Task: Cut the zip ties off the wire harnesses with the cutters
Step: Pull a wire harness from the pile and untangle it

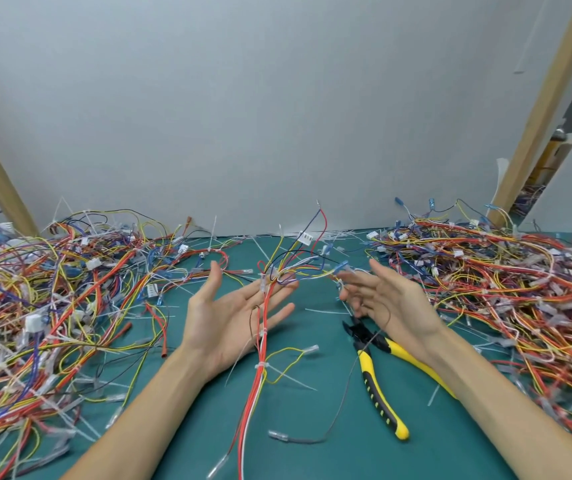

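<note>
One harness point(261, 377) on left hand point(217, 327)

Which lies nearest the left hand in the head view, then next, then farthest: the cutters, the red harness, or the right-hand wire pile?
1. Red harness: draped across the left hand.
2. Cutters: lying to its right, partly under the right hand.
3. Right-hand wire pile: farthest, beyond the right hand.

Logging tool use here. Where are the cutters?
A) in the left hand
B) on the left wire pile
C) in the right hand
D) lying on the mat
D: the cutters lie ungripped on the mat, partly beneath the open right hand; the left hand carries only a harness.
</note>
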Tool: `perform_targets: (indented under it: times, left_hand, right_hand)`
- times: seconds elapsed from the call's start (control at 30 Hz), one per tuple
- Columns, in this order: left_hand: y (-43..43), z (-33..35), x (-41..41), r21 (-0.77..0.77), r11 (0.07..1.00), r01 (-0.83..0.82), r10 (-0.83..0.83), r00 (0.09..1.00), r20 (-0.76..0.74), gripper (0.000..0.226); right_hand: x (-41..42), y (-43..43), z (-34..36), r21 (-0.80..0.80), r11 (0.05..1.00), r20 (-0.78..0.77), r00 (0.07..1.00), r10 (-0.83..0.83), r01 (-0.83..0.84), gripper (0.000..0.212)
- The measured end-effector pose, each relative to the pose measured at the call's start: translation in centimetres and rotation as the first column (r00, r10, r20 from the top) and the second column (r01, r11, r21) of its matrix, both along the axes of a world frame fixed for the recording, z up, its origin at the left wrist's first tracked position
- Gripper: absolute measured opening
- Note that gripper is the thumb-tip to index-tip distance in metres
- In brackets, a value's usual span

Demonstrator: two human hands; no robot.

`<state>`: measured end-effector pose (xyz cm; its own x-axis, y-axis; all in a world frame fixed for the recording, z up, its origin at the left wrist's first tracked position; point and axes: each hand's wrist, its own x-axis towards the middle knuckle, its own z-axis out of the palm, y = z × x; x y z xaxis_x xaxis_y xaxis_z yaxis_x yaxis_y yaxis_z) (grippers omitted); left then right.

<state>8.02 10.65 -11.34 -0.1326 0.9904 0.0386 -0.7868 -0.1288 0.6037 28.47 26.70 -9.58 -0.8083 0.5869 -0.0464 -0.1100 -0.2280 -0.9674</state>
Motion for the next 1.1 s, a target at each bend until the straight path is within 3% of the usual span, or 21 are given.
perform_targets:
  times: [0.13, 0.3, 0.63, 1.1]
  left_hand:
    - [-0.06, -0.05, 0.03, -0.016, 0.998, 0.059, -0.059, 0.998, -0.03, 0.086]
    - [-0.03, 0.08, 0.48, -0.037, 0.997, 0.063, -0.066, 0.996, -0.065, 0.051]
    - [-0.38, 0.41, 0.78, -0.041, 0.999, 0.01, -0.012, 1.0, -0.029, 0.057]
    - [-0.52, 0.4, 0.73, -0.035, 0.999, 0.019, -0.02, 1.0, -0.022, 0.055]
  right_hand:
    - [0.27, 0.17, 0.24, -0.134, 0.99, -0.072, 0.997, -0.039, 0.029, 0.055]
    - [0.61, 0.2, 0.28, -0.208, 0.977, -0.122, 0.989, -0.079, 0.052, 0.053]
    - [0.31, -0.37, 0.27, -0.086, 0.992, -0.081, 0.992, -0.1, 0.093, 0.046]
    - [0.52, -0.32, 0.31, -0.125, 0.989, -0.077, 0.993, -0.091, 0.081, 0.04]
